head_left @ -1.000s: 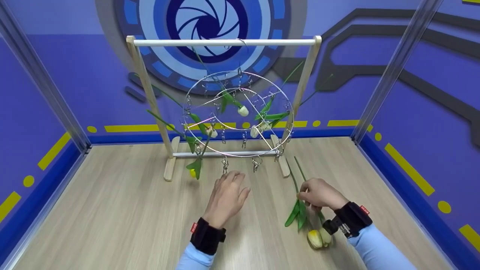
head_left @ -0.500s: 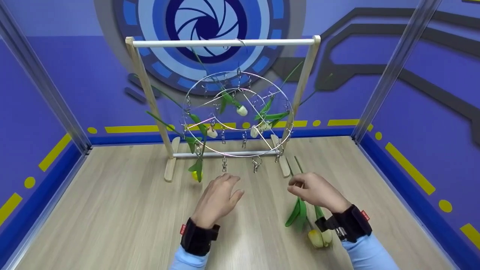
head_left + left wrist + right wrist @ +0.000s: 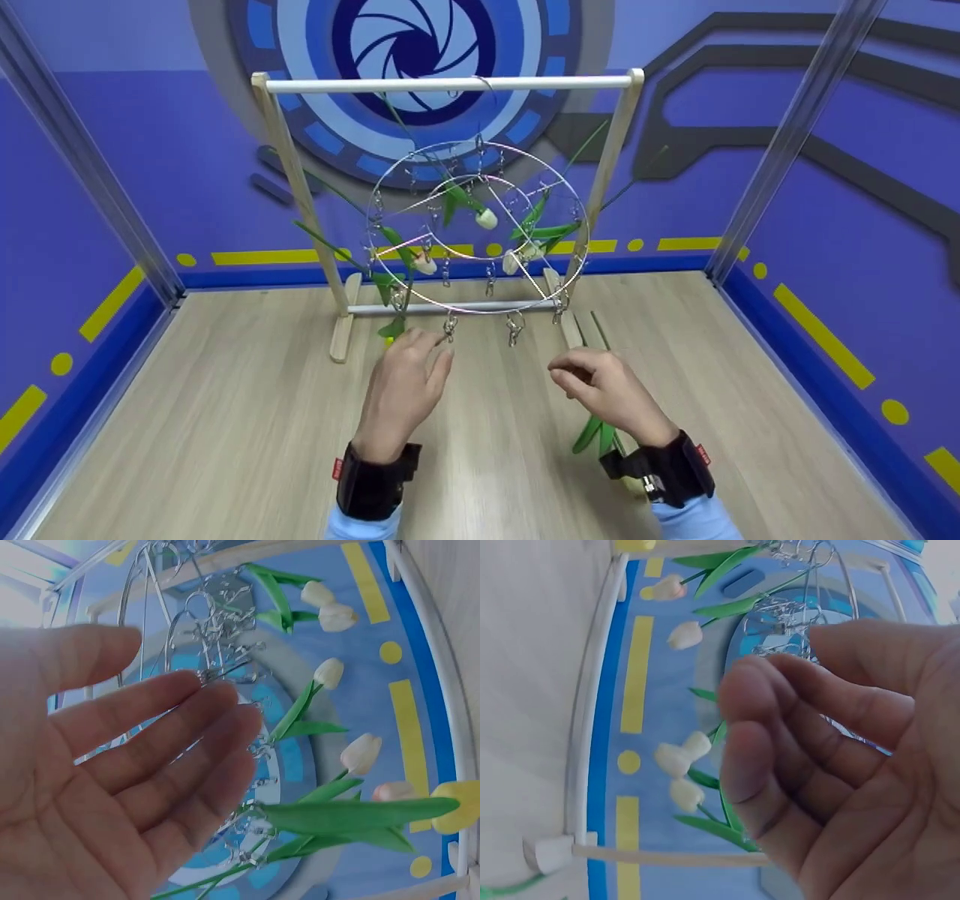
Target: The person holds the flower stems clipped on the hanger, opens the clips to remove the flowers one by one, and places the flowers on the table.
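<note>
My left hand is raised below the front of a round wire clip hanger, its fingers extended beside a metal clip. Behind those fingertips, a clipped yellow tulip is mostly hidden in the head view. Nothing lies in the left palm, as the left wrist view shows. My right hand hovers right of centre with loosely curled fingers, thumb and fingertips apart and holding nothing. Beneath it on the table lie tulips with green leaves; their pale heads are largely covered by the wrist strap.
A wooden stand with a white top bar carries the hanger. Several pale tulips, one white tulip among them, hang from its clips, with stems reaching outward past the posts. Another clip dangles at the front right.
My left hand has moved left, from the front clip toward the yellow tulip. The right hand has let go of the lying tulip's stem and shifted left above it.
</note>
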Demonstrator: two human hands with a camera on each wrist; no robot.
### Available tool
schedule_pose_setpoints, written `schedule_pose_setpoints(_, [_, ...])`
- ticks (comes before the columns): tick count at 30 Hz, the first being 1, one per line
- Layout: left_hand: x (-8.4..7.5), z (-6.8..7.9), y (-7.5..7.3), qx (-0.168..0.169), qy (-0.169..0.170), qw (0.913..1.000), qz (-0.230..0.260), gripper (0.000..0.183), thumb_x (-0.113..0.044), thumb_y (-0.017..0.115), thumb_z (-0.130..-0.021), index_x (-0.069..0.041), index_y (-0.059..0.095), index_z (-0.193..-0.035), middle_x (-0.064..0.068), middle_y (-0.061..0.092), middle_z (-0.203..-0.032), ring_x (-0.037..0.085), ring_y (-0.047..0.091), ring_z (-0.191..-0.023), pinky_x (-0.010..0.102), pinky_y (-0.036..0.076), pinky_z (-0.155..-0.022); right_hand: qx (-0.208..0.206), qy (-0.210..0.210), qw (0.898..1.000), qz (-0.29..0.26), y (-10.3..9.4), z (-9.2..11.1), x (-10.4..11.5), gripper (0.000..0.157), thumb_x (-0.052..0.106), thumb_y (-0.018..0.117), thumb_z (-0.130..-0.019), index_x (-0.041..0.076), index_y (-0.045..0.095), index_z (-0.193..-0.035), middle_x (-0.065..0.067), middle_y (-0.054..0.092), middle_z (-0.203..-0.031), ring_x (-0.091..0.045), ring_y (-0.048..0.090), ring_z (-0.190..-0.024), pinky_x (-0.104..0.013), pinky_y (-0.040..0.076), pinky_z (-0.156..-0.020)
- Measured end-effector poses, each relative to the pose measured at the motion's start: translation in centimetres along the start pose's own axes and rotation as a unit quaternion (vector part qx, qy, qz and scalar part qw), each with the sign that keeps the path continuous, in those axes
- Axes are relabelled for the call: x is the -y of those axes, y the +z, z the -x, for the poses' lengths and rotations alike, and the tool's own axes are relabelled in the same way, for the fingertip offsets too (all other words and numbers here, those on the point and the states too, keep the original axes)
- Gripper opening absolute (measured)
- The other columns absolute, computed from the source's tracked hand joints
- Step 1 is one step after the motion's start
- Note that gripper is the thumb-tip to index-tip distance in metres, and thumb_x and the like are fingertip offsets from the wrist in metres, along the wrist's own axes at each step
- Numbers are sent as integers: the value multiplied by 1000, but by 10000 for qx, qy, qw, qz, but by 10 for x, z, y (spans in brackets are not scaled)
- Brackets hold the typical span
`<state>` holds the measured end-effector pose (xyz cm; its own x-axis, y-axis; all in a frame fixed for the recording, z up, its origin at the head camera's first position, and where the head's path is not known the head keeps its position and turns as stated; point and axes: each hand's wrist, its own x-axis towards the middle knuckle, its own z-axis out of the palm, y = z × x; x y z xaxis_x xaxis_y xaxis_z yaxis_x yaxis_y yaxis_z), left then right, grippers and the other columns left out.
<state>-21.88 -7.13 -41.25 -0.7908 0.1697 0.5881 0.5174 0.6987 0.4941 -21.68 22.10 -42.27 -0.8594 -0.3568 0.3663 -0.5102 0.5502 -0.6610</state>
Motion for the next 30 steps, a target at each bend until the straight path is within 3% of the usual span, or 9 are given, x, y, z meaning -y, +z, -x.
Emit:
schedule_pose_setpoints(8, [8, -2, -8, -854, -18, 9962, 190, 14, -8, 71, -97, 1, 76, -106, 10, 72, -93, 22, 70, -81, 40, 57, -69, -914, -601, 9938, -189, 18, -6, 2, 11, -1, 70, -95, 5, 77, -103, 1, 71, -86, -10, 66, -69, -26, 56, -60])
schedule_pose_setpoints(15, [18, -6, -6, -1728, -93, 9836, 510, 9, -2, 69, -95, 2, 74, -102, 11, 70, -93, 25, 68, -84, 42, 58, -74, -1525, -953, 9820, -570, 28, -10, 4, 17, -6, 70, -93, 5, 77, -104, -3, 73, -88, -14, 68, -69, -27, 58, -61])
schedule_pose_setpoints(19, [24, -8, -2, -2052, -238, 9770, 526, 12, 2, 69, -94, 4, 71, -105, 15, 64, -98, 28, 66, -91, 45, 56, -79, -1775, -1055, 9750, -823, 36, -12, 7, 21, -11, 68, -92, 3, 76, -106, -7, 73, -91, -17, 68, -70, -23, 57, -62])
schedule_pose_setpoints(25, [33, -10, 2, -1946, -734, 9748, 806, 32, 1, 61, -99, 6, 60, -130, 21, 58, -123, 37, 61, -116, 53, 52, -95, -1858, -1117, 9702, -1083, 46, -14, 8, 23, -16, 65, -92, -1, 75, -107, -15, 72, -91, -24, 69, -68, -19, 56, -63])
schedule_pose_setpoints(30, [43, -12, 5, -1508, -969, 9686, 1724, 44, -1, 47, -106, 3, 46, -150, 24, 53, -143, 41, 53, -133, 59, 44, -108, -1837, -1151, 9696, -1136, 48, -16, 7, 23, -15, 64, -93, 0, 75, -107, -12, 72, -92, -24, 69, -69, -20, 57, -64])
